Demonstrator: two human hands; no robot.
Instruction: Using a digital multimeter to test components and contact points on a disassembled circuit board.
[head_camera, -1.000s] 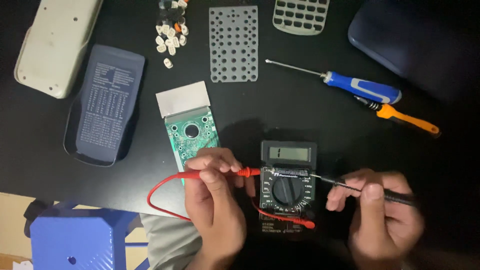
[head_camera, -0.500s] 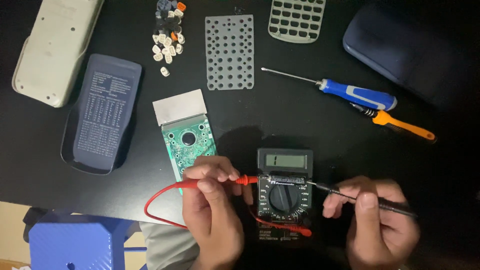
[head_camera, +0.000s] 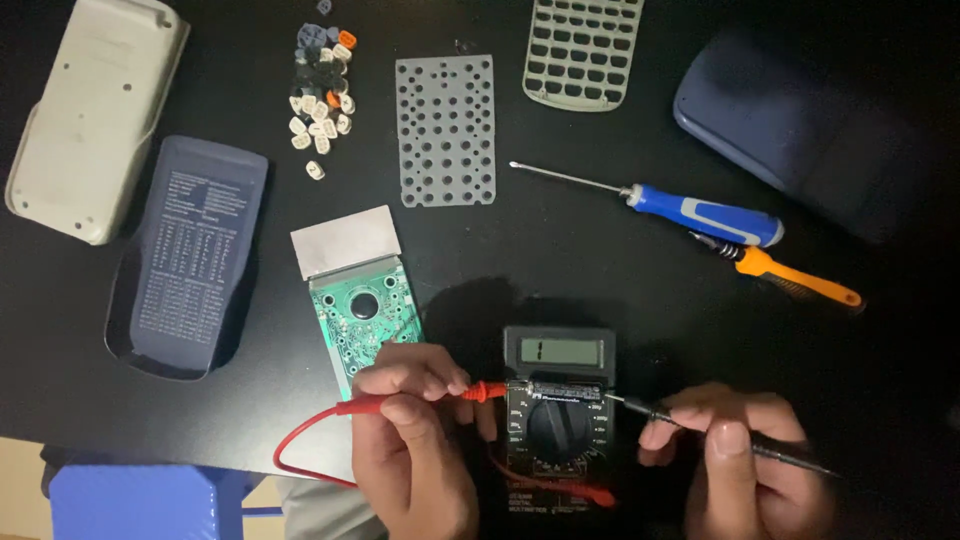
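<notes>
At the desk's near edge, the left hand (head_camera: 415, 440) pinches a red probe (head_camera: 440, 395) while the right hand (head_camera: 740, 460) grips a black probe (head_camera: 700, 425), both tips apparently meeting over the multimeter (head_camera: 558, 420). A slipping tip could drift from contact, spoiling the reading.

Head cam, looking steeply down, close over table (head_camera: 600, 260).

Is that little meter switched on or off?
On. The multimeter shows a digit on its grey display. The left hand holds the red probe, the right hand the black probe.
</notes>
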